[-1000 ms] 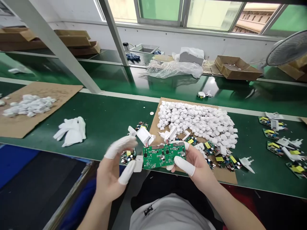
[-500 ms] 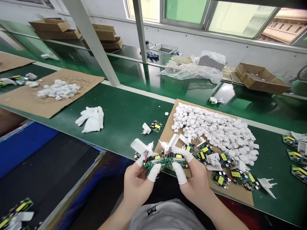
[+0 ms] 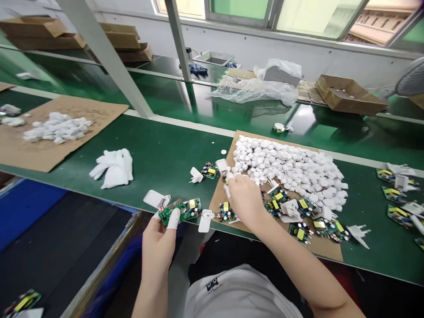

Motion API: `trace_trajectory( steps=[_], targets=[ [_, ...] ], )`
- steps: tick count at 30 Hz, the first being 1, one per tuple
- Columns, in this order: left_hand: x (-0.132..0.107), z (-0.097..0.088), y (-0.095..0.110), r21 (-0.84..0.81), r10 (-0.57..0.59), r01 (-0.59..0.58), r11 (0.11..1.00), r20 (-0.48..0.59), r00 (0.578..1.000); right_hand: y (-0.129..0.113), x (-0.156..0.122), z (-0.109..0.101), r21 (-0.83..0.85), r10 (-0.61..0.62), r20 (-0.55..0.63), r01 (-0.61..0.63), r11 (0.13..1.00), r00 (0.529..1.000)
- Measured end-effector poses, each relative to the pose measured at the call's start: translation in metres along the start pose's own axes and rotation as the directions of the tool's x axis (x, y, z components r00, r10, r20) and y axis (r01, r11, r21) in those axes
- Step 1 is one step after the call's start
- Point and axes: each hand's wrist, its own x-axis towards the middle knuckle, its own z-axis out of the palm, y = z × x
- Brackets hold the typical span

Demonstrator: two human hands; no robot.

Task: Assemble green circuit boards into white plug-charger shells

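My left hand [image 3: 159,240], with white finger cots, pinches a green circuit board [image 3: 169,210] that has a white plug piece [image 3: 155,198] wired to it; I hold it over the table's near edge. My right hand [image 3: 243,196] reaches over the cardboard sheet [image 3: 327,254] to the left edge of the heap of small white caps [image 3: 288,165]. Its fingers are closed on a board with a white plug piece [image 3: 222,166]. More green boards [image 3: 300,218] with yellow parts lie in front of the heap.
A pair of white gloves [image 3: 114,168] lies on the green belt [image 3: 165,150]. Another cardboard sheet with white parts [image 3: 56,128] is at the left. Boards with plugs [image 3: 399,194] lie at the right. Cardboard boxes [image 3: 347,95] and a plastic bag [image 3: 255,90] sit behind.
The joined double board has come apart into two. My left hand has moved left and down with one board; my right hand has carried the other forward to the cap heap.
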Motion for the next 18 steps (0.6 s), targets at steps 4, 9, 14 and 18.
trace_trajectory(
  steps=[4,9,14,18],
  targets=[
    [-0.002,0.013,-0.001,-0.157,-0.073,0.073,0.985,0.006,0.997,-0.007,-0.013,-0.015,0.092,-0.051,0.074,0.044,0.995,0.996],
    [0.008,0.036,0.011,-0.279,-0.029,0.032,0.96,0.016,0.999,0.039,-0.034,-0.048,0.138,0.066,-0.093,-0.053,0.989,0.993],
    [0.017,0.043,0.023,-0.298,0.062,-0.071,0.952,-0.041,0.997,0.094,-0.004,-0.066,-0.127,0.241,0.11,-0.227,0.966,0.964],
    [0.002,0.045,0.041,-0.437,0.031,-0.009,0.9,0.043,0.999,0.099,0.019,-0.052,-0.179,0.218,0.18,-0.186,0.966,0.959]
  ],
)
